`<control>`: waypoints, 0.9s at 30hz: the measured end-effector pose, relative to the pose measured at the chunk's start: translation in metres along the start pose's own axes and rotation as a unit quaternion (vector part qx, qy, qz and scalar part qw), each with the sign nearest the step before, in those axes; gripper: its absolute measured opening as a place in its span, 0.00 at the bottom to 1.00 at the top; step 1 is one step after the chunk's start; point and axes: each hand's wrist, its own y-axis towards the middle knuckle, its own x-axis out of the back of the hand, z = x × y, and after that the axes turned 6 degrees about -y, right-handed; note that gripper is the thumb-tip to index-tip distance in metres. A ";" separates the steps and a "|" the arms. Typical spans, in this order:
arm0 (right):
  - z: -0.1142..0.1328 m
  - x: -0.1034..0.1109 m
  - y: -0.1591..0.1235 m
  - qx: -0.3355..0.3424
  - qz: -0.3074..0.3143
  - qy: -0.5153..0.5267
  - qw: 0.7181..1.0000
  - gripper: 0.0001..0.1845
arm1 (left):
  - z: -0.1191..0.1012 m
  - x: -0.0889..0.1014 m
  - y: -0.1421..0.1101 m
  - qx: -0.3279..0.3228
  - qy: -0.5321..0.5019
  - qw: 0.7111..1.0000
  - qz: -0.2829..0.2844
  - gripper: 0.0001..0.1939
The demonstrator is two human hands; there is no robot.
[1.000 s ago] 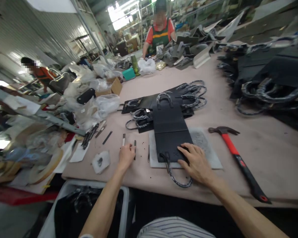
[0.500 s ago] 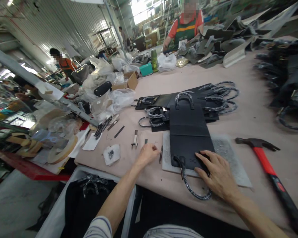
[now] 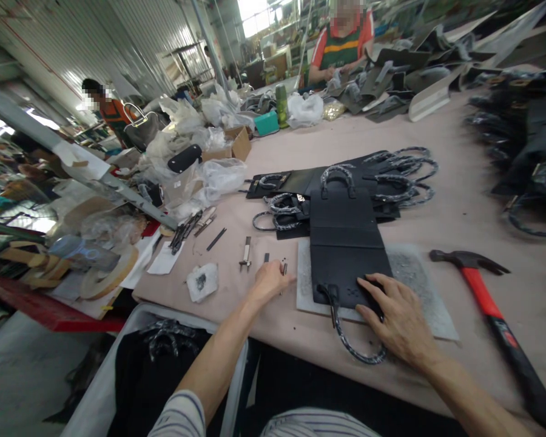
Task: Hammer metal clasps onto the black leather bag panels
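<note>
A black leather bag panel (image 3: 348, 243), with plastic-wrapped handles at both ends, lies over a whitish slab (image 3: 421, 285). Small holes show in its near part. My right hand (image 3: 398, 315) rests on this near part, fingers spread and touching it. Left of the slab, my left hand (image 3: 269, 282) is closed, with a slim metal punch (image 3: 285, 267) between its fingertips; most of the punch is hidden. Beside that hand lie a short dark metal strip (image 3: 266, 257) and a pronged metal tool (image 3: 246, 255). A claw hammer (image 3: 482, 297) with a red and black handle lies on the right.
Behind the panel lie more black bag pieces (image 3: 295, 182). Further left are a small white packet (image 3: 202, 282), plastic bags (image 3: 222, 179) and a cardboard box (image 3: 239, 144). A grey bin (image 3: 141, 315) stands below the table edge. A co-worker (image 3: 341, 48) is across the table.
My left hand has shifted right from the metal tools and taken up the slim punch that lay beside the slab. My right hand has stayed on the panel. The camera has turned left.
</note>
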 end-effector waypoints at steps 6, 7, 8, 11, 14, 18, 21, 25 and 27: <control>0.004 0.006 0.001 -0.017 0.012 0.013 1.000 0.25 | -0.009 0.005 0.014 0.027 0.053 0.997 0.043 0.04; 0.005 0.008 0.002 -0.020 0.014 0.016 1.000 0.25 | -0.008 0.006 0.016 0.020 0.055 0.997 0.042 0.03; 0.006 0.009 0.002 -0.023 0.015 0.020 0.999 0.25 | -0.007 0.006 0.017 0.014 0.047 0.998 0.033 0.03; 0.007 0.012 0.004 -0.030 0.013 0.032 0.999 0.25 | -0.001 0.006 0.016 0.046 -0.095 0.994 0.004 0.01; 0.008 0.014 0.004 -0.036 0.012 0.039 0.998 0.25 | 0.001 0.004 0.007 0.099 -0.322 0.941 0.040 0.07; 0.008 0.017 0.004 -0.040 0.013 0.049 0.998 0.25 | -0.009 -0.003 -0.008 0.093 -0.610 0.778 0.118 0.14; 0.008 0.018 0.004 -0.040 0.015 0.050 0.998 0.26 | -0.031 -0.012 -0.016 0.056 -0.675 0.720 0.153 0.17; 0.008 0.017 0.005 -0.043 0.016 0.044 0.998 0.26 | -0.068 -0.030 -0.016 0.006 -0.695 0.699 0.169 0.16; 0.008 0.017 0.005 -0.044 0.018 0.043 0.998 0.27 | -0.082 -0.042 -0.014 -0.025 -0.679 0.719 0.149 0.18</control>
